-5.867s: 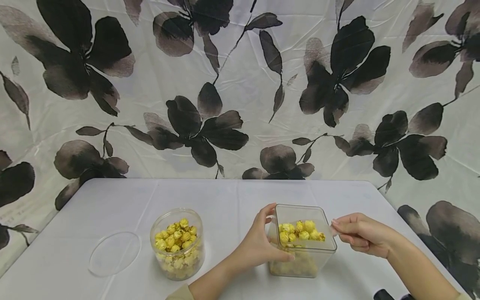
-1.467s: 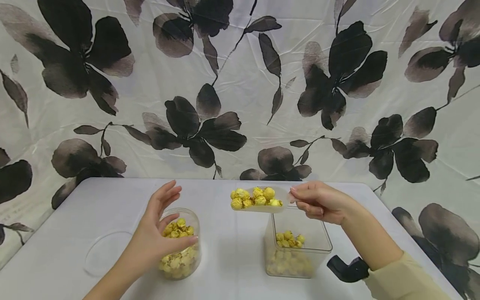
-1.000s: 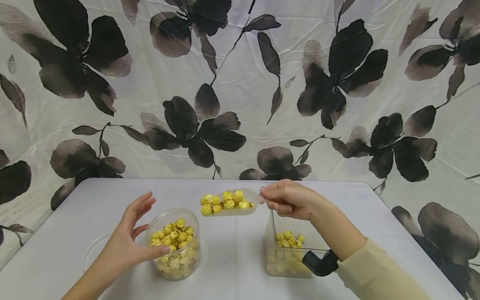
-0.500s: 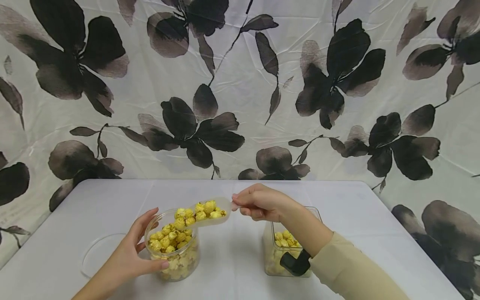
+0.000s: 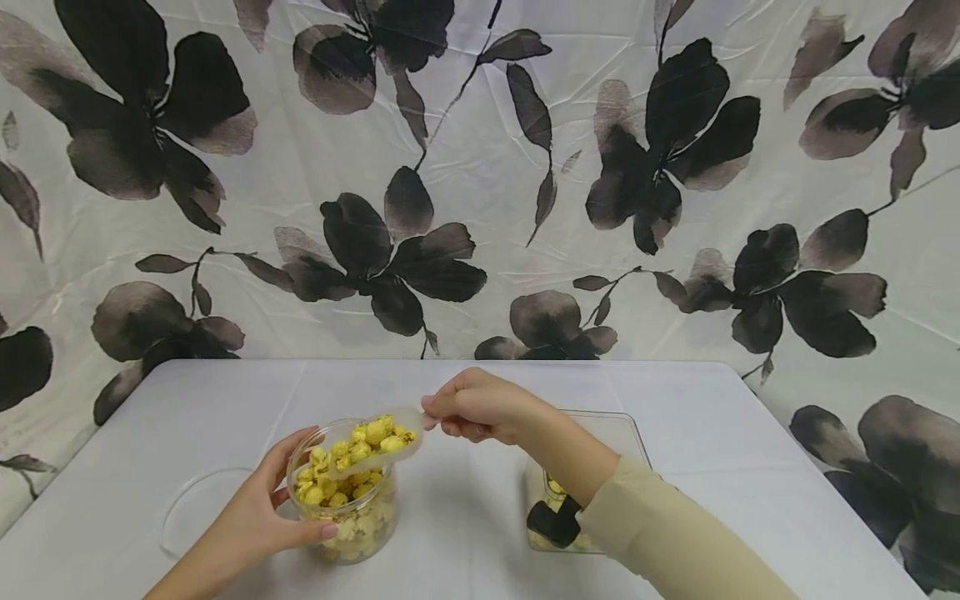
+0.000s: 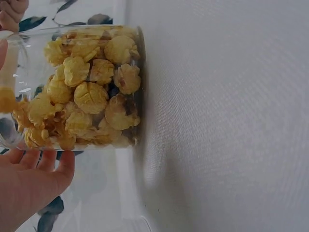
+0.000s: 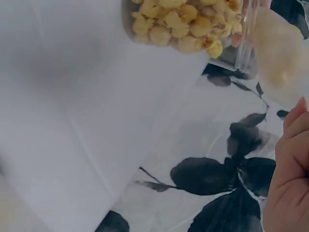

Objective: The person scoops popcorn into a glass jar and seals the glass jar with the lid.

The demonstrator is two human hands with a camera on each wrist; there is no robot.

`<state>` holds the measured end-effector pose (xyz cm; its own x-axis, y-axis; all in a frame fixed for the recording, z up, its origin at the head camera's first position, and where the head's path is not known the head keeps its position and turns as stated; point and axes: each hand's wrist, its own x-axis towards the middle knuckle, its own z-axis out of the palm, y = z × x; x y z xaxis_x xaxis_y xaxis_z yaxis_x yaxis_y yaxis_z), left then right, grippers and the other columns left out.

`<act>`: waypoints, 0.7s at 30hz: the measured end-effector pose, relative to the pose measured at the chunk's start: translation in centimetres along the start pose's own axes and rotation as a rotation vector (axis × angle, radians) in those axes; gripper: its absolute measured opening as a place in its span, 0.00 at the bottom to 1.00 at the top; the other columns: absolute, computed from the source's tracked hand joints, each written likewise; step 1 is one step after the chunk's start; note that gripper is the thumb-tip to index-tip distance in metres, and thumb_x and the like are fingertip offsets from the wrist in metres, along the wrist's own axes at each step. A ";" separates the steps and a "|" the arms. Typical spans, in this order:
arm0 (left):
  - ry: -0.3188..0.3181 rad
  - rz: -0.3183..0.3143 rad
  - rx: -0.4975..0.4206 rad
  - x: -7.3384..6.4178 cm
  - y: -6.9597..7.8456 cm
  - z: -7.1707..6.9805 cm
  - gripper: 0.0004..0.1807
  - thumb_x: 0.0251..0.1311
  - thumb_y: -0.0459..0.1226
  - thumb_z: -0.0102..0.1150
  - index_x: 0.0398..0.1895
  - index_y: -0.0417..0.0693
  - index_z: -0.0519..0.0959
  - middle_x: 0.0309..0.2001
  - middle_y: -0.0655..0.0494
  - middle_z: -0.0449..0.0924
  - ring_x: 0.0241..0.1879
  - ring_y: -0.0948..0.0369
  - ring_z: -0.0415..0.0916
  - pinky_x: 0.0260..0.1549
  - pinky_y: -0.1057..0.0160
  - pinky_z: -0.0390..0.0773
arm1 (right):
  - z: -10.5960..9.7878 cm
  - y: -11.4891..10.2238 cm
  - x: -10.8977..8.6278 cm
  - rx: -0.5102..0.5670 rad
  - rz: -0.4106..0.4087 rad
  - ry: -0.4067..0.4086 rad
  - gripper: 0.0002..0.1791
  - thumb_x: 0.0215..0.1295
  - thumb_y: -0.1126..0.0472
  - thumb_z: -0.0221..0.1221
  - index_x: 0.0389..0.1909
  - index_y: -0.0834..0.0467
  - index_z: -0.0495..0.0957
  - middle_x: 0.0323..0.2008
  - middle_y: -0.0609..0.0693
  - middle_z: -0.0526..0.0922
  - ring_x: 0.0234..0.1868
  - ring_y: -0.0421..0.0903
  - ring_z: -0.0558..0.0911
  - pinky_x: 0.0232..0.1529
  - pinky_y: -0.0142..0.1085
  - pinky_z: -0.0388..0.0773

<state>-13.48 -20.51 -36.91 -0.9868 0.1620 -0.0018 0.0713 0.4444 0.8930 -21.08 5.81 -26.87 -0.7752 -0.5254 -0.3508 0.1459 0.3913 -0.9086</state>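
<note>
My left hand [image 5: 262, 508] holds a round clear plastic jar [image 5: 372, 533], thumb in front and fingers behind. Yellow popcorn [image 6: 91, 96] nearly fills that jar, seen through its wall in the left wrist view. Between the thumb and fingers of my right hand [image 5: 483, 406] is the handle end of a translucent white scoop [image 5: 409, 418]. Loaded with popcorn, the scoop tilts down to the left over the jar's mouth. In the right wrist view the scoop [image 7: 282, 55] shows its pale underside beside the jar's rim.
A square clear container [image 5: 534, 487] with popcorn stands to the right, partly hidden by the right forearm and a black wrist-mounted piece [image 5: 553, 523]. Left of the jar a clear round lid [image 5: 167, 518] lies on the white table [image 5: 465, 517]. Floral cloth [image 5: 525, 183] hangs behind.
The right hand has carried the loaded scoop left from the square container to the jar and tipped it. My left hand has gone from the square container to gripping the jar.
</note>
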 end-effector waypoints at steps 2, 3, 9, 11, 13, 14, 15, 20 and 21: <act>0.005 0.000 0.008 -0.1 0.0 0.1 0.55 0.42 0.39 0.74 0.71 0.49 0.47 0.68 0.41 0.54 0.66 0.41 0.48 0.51 0.32 0.60 | 0.3 -0.3 0.0 -0.064 -0.043 0.011 0.14 0.67 0.62 0.53 0.29 0.69 0.79 0.11 0.48 0.65 0.10 0.37 0.55 0.13 0.26 0.51; 0.007 -0.003 0.012 -0.1 0.0 0.1 0.55 0.42 0.39 0.74 0.71 0.48 0.48 0.68 0.41 0.54 0.66 0.40 0.48 0.51 0.32 0.60 | 0.4 -0.5 0.0 -0.099 -0.066 0.019 0.14 0.67 0.62 0.53 0.29 0.69 0.80 0.11 0.48 0.65 0.10 0.38 0.55 0.13 0.26 0.51; 0.015 -0.004 0.018 -0.2 -0.3 0.3 0.55 0.41 0.38 0.75 0.70 0.47 0.48 0.68 0.40 0.54 0.66 0.42 0.49 0.50 0.33 0.61 | 1.3 -1.4 0.0 -0.274 -0.150 0.062 0.16 0.67 0.62 0.53 0.24 0.67 0.81 0.08 0.48 0.63 0.10 0.39 0.53 0.14 0.29 0.50; 0.018 0.002 0.011 -0.2 -0.3 0.3 0.55 0.41 0.38 0.74 0.70 0.46 0.48 0.69 0.41 0.53 0.66 0.43 0.50 0.50 0.33 0.62 | 1.5 -1.7 -0.1 -0.333 -0.176 0.082 0.16 0.67 0.63 0.53 0.22 0.65 0.82 0.08 0.47 0.63 0.10 0.39 0.54 0.14 0.30 0.49; 0.020 0.006 0.002 -0.2 -0.2 0.2 0.55 0.41 0.38 0.74 0.70 0.46 0.49 0.69 0.41 0.54 0.66 0.45 0.50 0.50 0.33 0.62 | 1.6 -2.0 -0.2 -0.393 -0.202 0.096 0.16 0.67 0.62 0.53 0.22 0.63 0.82 0.07 0.47 0.63 0.10 0.39 0.54 0.14 0.30 0.49; 0.019 0.006 -0.001 -0.1 -0.1 0.2 0.55 0.41 0.38 0.74 0.70 0.46 0.49 0.69 0.42 0.54 0.66 0.45 0.50 0.50 0.33 0.62 | 1.6 -2.1 -0.2 -0.424 -0.216 0.100 0.16 0.67 0.62 0.53 0.21 0.62 0.82 0.07 0.47 0.63 0.10 0.40 0.55 0.14 0.30 0.49; 0.019 0.006 -0.002 -0.1 -0.1 0.2 0.55 0.41 0.38 0.74 0.70 0.45 0.49 0.69 0.42 0.53 0.66 0.45 0.50 0.50 0.33 0.62 | 1.6 -2.2 -0.3 -0.454 -0.228 0.102 0.16 0.67 0.62 0.53 0.21 0.61 0.83 0.07 0.47 0.64 0.10 0.40 0.56 0.14 0.30 0.50; 0.011 -0.014 -0.001 0.0 0.2 0.2 0.55 0.41 0.38 0.74 0.70 0.46 0.48 0.69 0.43 0.54 0.66 0.45 0.49 0.50 0.33 0.61 | 1.3 -2.4 -0.3 -0.625 -0.318 0.109 0.15 0.67 0.60 0.54 0.23 0.58 0.83 0.13 0.44 0.75 0.12 0.38 0.65 0.15 0.28 0.59; 0.009 -0.019 0.000 0.0 0.3 0.2 0.55 0.41 0.38 0.74 0.70 0.46 0.48 0.69 0.43 0.53 0.66 0.45 0.49 0.50 0.32 0.61 | 1.2 -2.4 -0.3 -0.659 -0.349 0.110 0.15 0.67 0.60 0.54 0.23 0.57 0.83 0.16 0.44 0.77 0.14 0.37 0.66 0.16 0.28 0.61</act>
<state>-13.47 -20.23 -36.75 -0.9893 0.1455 -0.0144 0.0527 0.4470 0.8930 -20.44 4.16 -24.86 -0.7708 -0.6370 -0.0109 -0.4911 0.6050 -0.6267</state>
